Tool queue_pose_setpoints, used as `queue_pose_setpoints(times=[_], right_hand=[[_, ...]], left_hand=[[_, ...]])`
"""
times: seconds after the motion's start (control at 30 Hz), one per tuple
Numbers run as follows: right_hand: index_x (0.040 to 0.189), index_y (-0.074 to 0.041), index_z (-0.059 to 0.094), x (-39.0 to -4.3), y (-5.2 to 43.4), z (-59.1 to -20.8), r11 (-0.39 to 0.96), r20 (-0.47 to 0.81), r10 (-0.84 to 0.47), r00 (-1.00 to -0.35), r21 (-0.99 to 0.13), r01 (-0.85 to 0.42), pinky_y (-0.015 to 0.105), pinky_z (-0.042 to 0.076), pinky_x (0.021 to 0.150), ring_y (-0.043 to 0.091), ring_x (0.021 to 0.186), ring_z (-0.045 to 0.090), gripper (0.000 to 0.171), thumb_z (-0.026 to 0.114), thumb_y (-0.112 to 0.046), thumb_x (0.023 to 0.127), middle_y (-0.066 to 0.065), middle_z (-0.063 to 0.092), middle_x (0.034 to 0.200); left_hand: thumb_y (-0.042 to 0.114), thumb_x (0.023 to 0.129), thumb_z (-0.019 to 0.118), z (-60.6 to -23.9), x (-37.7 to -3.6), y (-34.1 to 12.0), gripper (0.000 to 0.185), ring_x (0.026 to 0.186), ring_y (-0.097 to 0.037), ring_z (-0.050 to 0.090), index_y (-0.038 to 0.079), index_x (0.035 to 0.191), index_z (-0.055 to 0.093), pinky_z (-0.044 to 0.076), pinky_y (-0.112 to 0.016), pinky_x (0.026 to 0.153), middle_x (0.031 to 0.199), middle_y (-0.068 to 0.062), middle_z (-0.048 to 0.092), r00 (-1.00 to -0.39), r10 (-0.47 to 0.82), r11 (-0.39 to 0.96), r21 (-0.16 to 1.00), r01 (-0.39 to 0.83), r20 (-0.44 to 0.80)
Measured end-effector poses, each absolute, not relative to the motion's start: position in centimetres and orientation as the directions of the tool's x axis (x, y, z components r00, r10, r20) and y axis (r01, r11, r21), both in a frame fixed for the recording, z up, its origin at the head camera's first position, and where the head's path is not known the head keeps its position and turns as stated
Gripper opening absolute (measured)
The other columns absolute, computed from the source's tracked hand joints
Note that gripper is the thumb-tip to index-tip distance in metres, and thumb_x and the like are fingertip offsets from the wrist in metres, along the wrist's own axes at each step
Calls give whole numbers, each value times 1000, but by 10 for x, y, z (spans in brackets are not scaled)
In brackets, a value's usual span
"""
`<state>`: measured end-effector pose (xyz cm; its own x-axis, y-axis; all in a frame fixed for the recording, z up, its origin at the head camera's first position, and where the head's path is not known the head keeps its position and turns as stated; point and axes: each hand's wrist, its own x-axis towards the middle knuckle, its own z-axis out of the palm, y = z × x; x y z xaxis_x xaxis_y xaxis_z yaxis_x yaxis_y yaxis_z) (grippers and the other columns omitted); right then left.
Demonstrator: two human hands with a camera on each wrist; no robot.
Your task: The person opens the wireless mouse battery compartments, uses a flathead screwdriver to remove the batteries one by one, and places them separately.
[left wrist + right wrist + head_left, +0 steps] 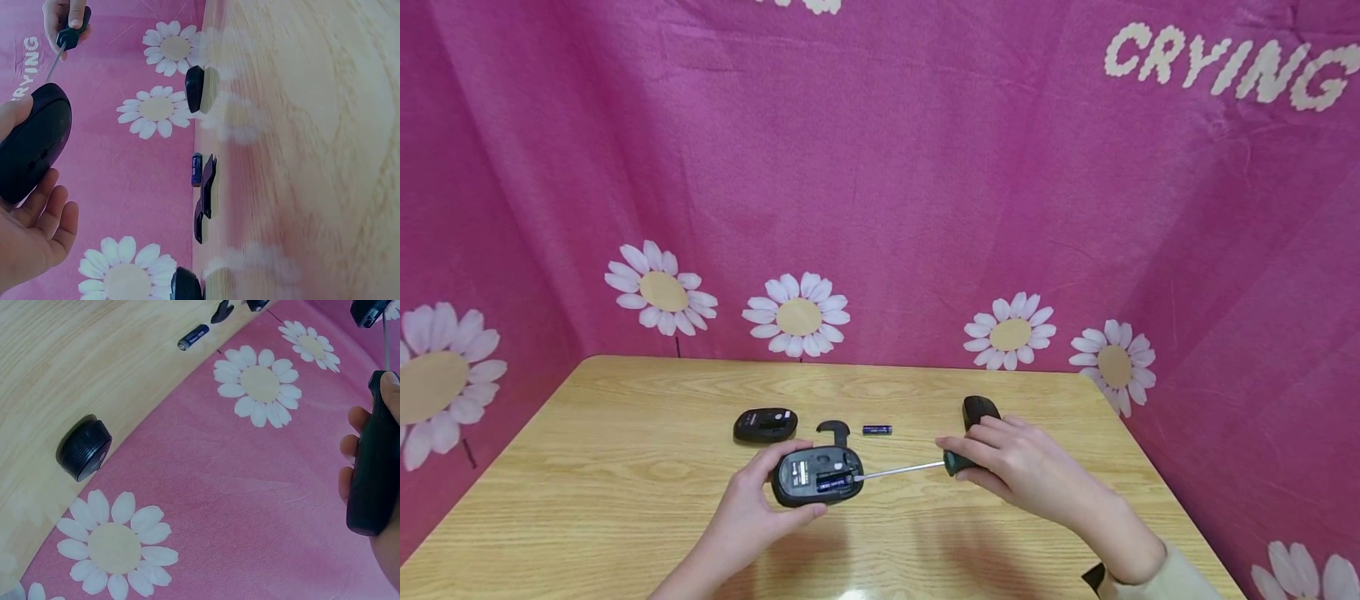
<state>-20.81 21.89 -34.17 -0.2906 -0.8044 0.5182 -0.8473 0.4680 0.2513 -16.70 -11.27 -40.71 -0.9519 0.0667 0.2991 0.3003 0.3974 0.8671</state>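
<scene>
Head view shows me my left hand (741, 517) curled around an upturned black computer mouse (817, 476) held just above the light wooden table (587, 483), its battery bay open with a blue cell inside. My right hand (1011, 471) grips a dark-handled screwdriver (910, 470), its steel tip reaching into that bay. Behind lie a second black mouse (765, 424), a black battery cover (835, 430), a loose blue battery (876, 430) and another black mouse (980, 411).
</scene>
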Motion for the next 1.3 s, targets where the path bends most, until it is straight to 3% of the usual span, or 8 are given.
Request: queue_pose_setpoints(times=[0.13,0.43,0.67,0.9,1.1,1.3], right_hand=[[113,-18,65,-208,218,-341,462,535,-800,-271,261,-848,24,44,62,4,72,49,35,72,-28,80,-13,58,80],[111,-18,67,-208,218,-340,472,508,-811,-289,278,-837,27,46,65,8,74,52,27,64,-32,88,-10,60,82],[109,-16,67,-207,216,-339,452,495,-835,-242,364,-815,27,45,63,10,72,52,26,52,-34,96,-8,59,80],[108,-16,67,-206,212,-337,448,470,-854,-221,448,-774,27,47,64,11,74,55,33,41,-35,101,-7,62,82],[106,-16,68,-204,209,-336,436,453,-869,-197,515,-738,26,47,65,11,74,56,37,36,-32,102,-6,64,83],[105,-15,68,-202,206,-336,420,443,-878,-180,534,-734,25,43,62,11,72,55,27,43,-23,98,-7,63,81]], left_hand=[[24,59,90,-406,-166,-113,67,103,-11,56,25,118,60,49,-26,84,117,6,61,-946,67,405,858,317,317],[24,57,91,-405,-167,-113,68,104,-11,56,29,117,59,51,-28,86,114,8,61,-938,78,437,834,336,337],[23,55,92,-405,-167,-112,67,103,-11,56,31,114,60,50,-27,81,113,10,60,-938,76,477,813,333,339],[23,53,92,-406,-167,-111,68,102,-8,55,32,112,61,50,-25,77,109,15,60,-891,92,495,756,428,445],[22,49,93,-409,-168,-109,68,100,-7,56,24,111,64,50,-24,73,105,16,63,-821,116,515,673,531,558],[24,46,94,-413,-169,-107,68,103,-8,57,22,108,66,51,-34,84,105,17,64,-788,130,538,624,566,602]])
